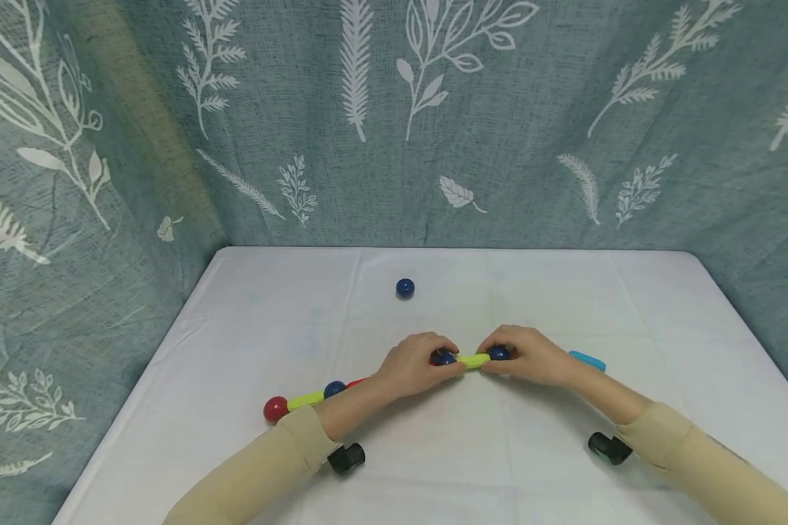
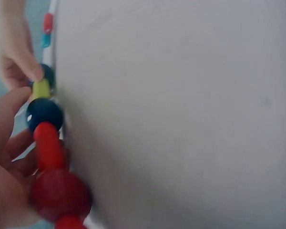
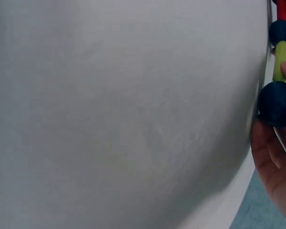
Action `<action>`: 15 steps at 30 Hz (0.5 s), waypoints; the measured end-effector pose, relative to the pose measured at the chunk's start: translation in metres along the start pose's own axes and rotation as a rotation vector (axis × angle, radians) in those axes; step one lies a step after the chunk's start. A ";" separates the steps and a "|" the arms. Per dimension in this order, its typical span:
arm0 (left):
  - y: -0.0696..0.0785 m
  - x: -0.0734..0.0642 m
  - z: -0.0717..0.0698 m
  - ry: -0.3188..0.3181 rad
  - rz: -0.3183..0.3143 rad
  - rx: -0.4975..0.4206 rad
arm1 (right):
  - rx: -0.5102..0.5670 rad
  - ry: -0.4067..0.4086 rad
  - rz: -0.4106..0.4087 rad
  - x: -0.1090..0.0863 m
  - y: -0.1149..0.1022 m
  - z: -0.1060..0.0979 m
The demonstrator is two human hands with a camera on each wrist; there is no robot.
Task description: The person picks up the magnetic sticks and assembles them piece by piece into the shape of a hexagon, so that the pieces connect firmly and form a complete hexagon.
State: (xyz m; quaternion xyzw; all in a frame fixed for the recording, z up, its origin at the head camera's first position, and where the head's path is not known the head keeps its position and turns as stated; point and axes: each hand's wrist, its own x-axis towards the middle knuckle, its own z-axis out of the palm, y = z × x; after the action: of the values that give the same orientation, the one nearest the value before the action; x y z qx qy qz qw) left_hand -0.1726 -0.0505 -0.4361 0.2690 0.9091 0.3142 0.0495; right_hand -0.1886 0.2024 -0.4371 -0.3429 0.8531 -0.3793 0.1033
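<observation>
Head feed: I've got the yel-green rod (image 1: 474,361) near table ctr, btwn the inner blue ball (image 1: 443,357) at its 9 o'clock end & the end blue ball (image 1: 499,353) at its 3. L hand (image 1: 416,362) has fingers curled about the inner blue ball, thumb tip by the rod; R hand (image 1: 532,355) has fingers bent round the end blue ball, thumb on the rod. On L wrist cam I see a red rod (image 2: 49,148) join the inner blue ball to a dk-red ball (image 2: 61,194). From the rod: far red ball (image 1: 276,409) btwn 8 & 9 o'clock, lone blue ball (image 1: 405,288) btwn 10 & 11, lt-blue rod (image 1: 587,360) at 3, just beside R forearm; all on the white table (image 1: 289,313).
</observation>
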 end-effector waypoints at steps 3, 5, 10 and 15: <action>-0.004 -0.006 -0.014 -0.046 -0.030 -0.006 | -0.053 0.020 0.010 0.004 0.001 0.000; -0.009 -0.012 -0.025 -0.078 -0.061 -0.014 | -0.077 0.039 0.030 0.006 0.002 -0.003; -0.030 -0.032 -0.053 -0.110 -0.152 -0.033 | -0.128 0.092 0.086 0.009 0.010 -0.015; -0.048 -0.060 -0.080 -0.132 -0.270 0.020 | -0.153 0.141 0.137 0.010 0.021 -0.025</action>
State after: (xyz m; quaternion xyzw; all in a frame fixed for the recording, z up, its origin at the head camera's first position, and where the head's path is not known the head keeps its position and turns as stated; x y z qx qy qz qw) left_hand -0.1641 -0.1573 -0.4056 0.1649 0.9348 0.2772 0.1484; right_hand -0.2169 0.2201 -0.4339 -0.2629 0.9063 -0.3283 0.0423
